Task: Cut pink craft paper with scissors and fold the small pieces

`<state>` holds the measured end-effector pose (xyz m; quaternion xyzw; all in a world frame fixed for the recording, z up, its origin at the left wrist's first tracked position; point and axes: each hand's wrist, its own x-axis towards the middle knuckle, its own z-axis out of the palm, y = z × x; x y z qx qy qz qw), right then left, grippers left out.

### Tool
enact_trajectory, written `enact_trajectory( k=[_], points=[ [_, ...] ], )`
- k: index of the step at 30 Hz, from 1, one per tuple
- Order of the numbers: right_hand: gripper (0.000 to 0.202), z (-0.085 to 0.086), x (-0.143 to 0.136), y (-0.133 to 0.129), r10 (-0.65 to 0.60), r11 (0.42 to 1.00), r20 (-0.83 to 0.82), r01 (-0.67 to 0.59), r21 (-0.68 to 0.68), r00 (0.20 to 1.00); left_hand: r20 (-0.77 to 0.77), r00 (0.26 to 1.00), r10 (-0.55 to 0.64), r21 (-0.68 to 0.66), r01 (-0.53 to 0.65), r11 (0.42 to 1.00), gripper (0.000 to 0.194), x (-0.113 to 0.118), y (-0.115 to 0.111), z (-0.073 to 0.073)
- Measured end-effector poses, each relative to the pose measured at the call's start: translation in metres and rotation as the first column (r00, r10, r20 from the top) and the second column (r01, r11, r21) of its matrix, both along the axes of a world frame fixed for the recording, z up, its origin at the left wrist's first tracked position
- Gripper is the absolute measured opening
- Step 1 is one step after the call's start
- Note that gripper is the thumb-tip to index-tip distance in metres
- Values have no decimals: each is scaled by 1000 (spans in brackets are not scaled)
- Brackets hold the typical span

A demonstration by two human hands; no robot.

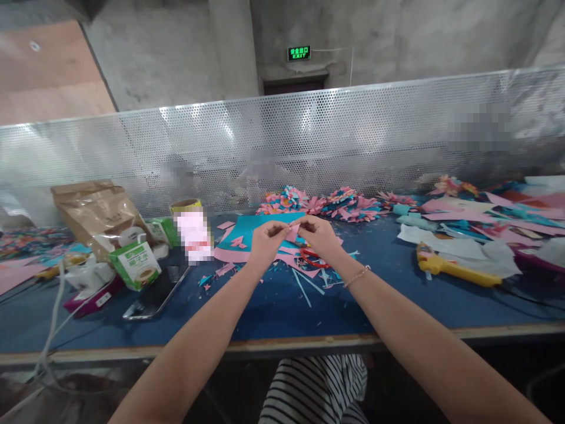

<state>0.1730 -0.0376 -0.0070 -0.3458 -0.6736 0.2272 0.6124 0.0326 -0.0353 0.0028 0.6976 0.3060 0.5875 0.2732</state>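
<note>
Between the fingertips of both hands is a small pink paper piece point(293, 233). My left hand point(267, 240) pinches its left side, and my right hand point(318, 235), with a thin bracelet at the wrist, pinches the other side. Below them a blue paper sheet point(247, 227) lies over a pink sheet point(229, 254) on the table. Partly under my right hand are red-handled scissors point(312, 258). Pink scraps and thin pale blue strips point(302, 288) are scattered around.
Piles of pink and blue paper pieces point(348, 205) sit along the perforated metal screen point(247, 141). At right lies a yellow glue gun point(459, 270) with a black cord. On the left are a phone point(156, 292), a green-white box point(136, 265) and a brown paper bag point(95, 215).
</note>
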Motion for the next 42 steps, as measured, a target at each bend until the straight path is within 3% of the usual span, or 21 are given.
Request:
enact_trajectory(
  k=[6,18,28,36,42],
  points=[
    [26,-1,-1,3,88,995,-107,-83,50,990,41,998,-45,-53,48,997,18,2,-4,1],
    [15,-2,3,8,50,999,-89,-48,21,995,55,989,-135,-102,140,985,23,3,-2,-4],
    [26,-4,1,9,97,994,-175,-104,-34,980,123,984,-127,-151,145,978,24,4,3,-7],
    [27,-7,0,12,140,987,-241,-155,-44,960,184,971,-152,-242,195,951,26,5,4,-10],
    [22,-10,0,16,143,988,-275,-155,-25,951,231,967,-108,-277,172,945,32,7,4,-10]
  ],
)
